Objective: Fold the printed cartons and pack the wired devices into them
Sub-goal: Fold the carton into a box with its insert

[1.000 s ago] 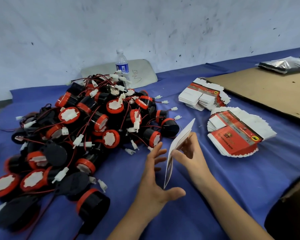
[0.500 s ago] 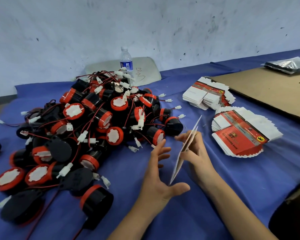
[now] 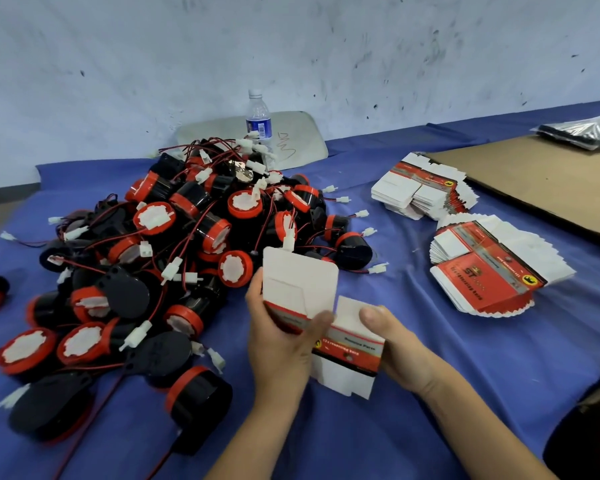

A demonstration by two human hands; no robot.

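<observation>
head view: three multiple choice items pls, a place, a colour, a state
1. Where is the water bottle? A) behind the pile of wired devices B) on a chair C) on the floor
2. What colour is the table cloth? A) green B) blue C) grey
3. How is the nearest printed carton? A) lying on a stack B) held by both hands C) closed round a device
Answers: 1 A, it rises beyond the pile. 2 B, blue shows all round. 3 B, the left hand and right hand grip it.

Soft, even light with faint shadows; wide-angle bending at the edges; the wired devices at 7 o'clock look blurred.
</observation>
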